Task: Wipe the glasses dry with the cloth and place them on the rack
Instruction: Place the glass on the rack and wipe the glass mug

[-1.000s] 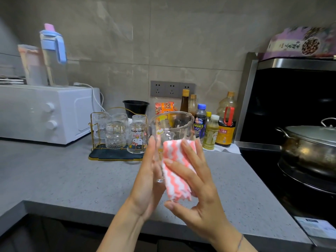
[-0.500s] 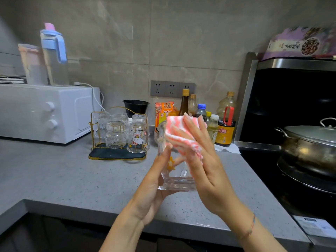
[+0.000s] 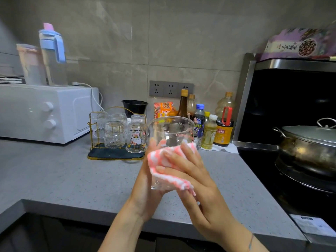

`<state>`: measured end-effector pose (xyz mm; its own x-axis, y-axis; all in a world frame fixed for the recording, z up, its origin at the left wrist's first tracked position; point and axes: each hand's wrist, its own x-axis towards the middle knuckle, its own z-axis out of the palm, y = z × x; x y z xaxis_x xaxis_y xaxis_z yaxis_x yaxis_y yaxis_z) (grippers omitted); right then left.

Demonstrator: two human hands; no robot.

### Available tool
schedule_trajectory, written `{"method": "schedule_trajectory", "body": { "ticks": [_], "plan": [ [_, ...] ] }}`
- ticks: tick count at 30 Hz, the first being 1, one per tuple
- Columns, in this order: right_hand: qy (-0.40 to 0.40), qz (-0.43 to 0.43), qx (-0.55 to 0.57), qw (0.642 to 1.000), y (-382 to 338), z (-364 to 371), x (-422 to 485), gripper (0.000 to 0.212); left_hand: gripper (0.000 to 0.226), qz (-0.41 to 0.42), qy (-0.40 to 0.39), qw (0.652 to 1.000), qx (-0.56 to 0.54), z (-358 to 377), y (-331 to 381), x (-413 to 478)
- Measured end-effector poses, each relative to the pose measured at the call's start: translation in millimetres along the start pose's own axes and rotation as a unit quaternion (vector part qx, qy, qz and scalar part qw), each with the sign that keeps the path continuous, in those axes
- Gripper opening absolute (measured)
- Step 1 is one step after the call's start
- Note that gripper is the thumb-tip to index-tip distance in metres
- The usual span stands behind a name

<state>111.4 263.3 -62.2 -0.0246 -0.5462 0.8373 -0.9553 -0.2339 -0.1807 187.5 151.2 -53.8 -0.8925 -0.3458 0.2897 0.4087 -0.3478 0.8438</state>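
The left hand (image 3: pixel 147 179) cups the clear glass (image 3: pixel 171 131) from its left side. Its fingers curl round the glass and hold it up over the grey counter (image 3: pixel 63 179), mouth up. The right hand (image 3: pixel 196 179) presses the pink and white cloth (image 3: pixel 163 160) onto the near side of the glass, low down. Its fingers lie nearly straight across the cloth, and I cannot see its thumb. A corner of the cloth hangs down by the bottom of the glass.

To do this well, I think the left hand should hold tight near the bottom and turn the glass a little at a time. The right hand can then rub the cloth all the way round. The cloth does not cover the top rim or the inside now, so they likely need a rub too. Wet glass is slippy, so a firm hold matters, but no hard squeeze on the thin rim.

The gold wire rack (image 3: pixel 101 153) sits on the counter behind and to the left, near the white microwave (image 3: pixel 45 113). Some glasses stand on it upside down, with a Hello Kitty glass (image 3: pixel 136 137) at the front right. I think the dry glass should go there mouth down too.
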Motion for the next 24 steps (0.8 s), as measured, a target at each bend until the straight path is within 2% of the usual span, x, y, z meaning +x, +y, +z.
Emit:
{"method": "schedule_trajectory", "body": {
  "ticks": [2, 5, 9, 17, 20, 24],
  "plan": [
    [0.017, 0.008, 0.013, 1.0, 2, -3, 11, 0.044, 0.063, 0.012, 0.01, 1.0, 0.004, -2, -4, 1],
    [0.047, 0.038, 0.032, 0.998, 8, -11, 26, 0.049, 0.048, -0.007, -0.003, 0.999, -0.047, 1, -6, -2],
    [0.058, 0.048, 0.059, 0.995, 8, -5, 31, 0.044, 0.051, -0.019, -0.01, 0.996, -0.091, 0, -8, -3],
    [0.022, 0.045, 0.087, 0.995, -2, 8, 4, 0.046, 0.066, -0.003, -0.002, 0.998, -0.059, -9, -3, 2],
    [0.006, 0.036, 0.089, 0.995, -4, 13, -11, 0.046, 0.087, -0.009, -0.012, 0.997, -0.07, -10, -3, 4],
    [0.008, 0.017, 0.074, 0.997, -3, 12, -11, 0.042, 0.095, -0.02, -0.011, 0.998, -0.064, -10, -4, 5]
  ]
}}
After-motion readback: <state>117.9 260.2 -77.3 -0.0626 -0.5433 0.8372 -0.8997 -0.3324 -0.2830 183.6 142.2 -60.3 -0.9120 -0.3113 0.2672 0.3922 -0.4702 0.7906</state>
